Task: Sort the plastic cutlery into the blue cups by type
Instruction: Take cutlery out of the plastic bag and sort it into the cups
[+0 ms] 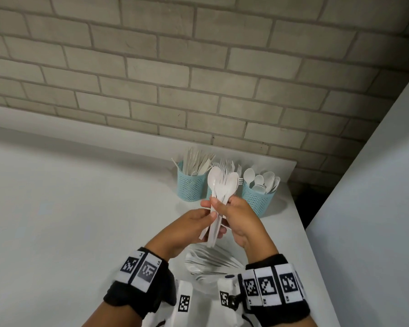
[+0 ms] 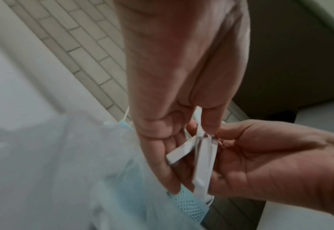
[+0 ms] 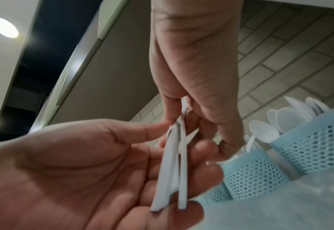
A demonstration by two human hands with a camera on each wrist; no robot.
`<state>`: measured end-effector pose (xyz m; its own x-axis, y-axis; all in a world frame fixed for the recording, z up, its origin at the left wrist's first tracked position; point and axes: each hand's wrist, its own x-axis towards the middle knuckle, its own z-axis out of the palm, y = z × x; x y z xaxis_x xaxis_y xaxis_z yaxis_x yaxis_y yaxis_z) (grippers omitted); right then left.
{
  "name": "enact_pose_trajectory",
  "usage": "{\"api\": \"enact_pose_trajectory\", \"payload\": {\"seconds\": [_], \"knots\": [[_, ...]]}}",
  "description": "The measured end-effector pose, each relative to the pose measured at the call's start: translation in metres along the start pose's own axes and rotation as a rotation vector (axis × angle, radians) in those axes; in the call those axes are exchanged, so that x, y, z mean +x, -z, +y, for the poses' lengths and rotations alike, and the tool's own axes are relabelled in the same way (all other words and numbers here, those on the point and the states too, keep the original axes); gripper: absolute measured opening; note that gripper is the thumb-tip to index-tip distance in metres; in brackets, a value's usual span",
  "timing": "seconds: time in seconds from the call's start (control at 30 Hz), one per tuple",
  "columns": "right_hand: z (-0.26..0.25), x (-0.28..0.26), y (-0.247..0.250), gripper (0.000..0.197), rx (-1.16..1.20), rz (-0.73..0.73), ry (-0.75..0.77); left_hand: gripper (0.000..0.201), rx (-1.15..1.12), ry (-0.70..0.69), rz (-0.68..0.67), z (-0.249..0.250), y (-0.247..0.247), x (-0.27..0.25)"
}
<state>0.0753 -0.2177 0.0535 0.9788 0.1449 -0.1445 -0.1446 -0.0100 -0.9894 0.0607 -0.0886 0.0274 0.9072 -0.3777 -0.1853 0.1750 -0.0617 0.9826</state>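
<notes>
Both hands hold one bundle of white plastic spoons (image 1: 222,182), bowls up, above the counter in front of the cups. My left hand (image 1: 208,215) pinches the handles (image 3: 174,171) between thumb and fingers. My right hand (image 1: 222,205) grips the same handles higher up, near the bowls. Three blue mesh cups stand at the back right. The left cup (image 1: 189,185) holds knives. Forks (image 1: 227,164) stick up from the middle cup, which is mostly hidden behind the bundle. The right cup (image 1: 257,201) holds spoons (image 3: 264,132). A loose pile of cutlery (image 1: 210,263) lies under my wrists.
The white counter (image 1: 80,208) runs along a brick wall (image 1: 198,79). Its right edge (image 1: 302,232) drops off beside a white panel (image 1: 376,208). The cups stand close to the back right corner.
</notes>
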Motion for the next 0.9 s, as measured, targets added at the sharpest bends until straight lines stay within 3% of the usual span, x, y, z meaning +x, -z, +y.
{"api": "enact_pose_trajectory", "payload": {"seconds": [0.2,0.43,0.6,0.9], "knots": [[0.008,0.007,0.001,0.015,0.06,-0.041,-0.132,0.025,-0.067,0.02,-0.049,-0.004,0.002,0.006],[0.011,0.013,0.004,0.017,0.094,-0.062,-0.174,0.022,-0.184,0.06,-0.074,-0.012,0.002,0.012],[0.013,0.019,0.01,0.017,0.226,0.121,-0.091,0.02,-0.258,0.052,-0.067,-0.014,0.006,0.012],[0.028,0.026,0.014,0.014,0.2,0.251,-0.016,0.026,-0.27,0.043,0.009,-0.02,0.001,0.013]]}}
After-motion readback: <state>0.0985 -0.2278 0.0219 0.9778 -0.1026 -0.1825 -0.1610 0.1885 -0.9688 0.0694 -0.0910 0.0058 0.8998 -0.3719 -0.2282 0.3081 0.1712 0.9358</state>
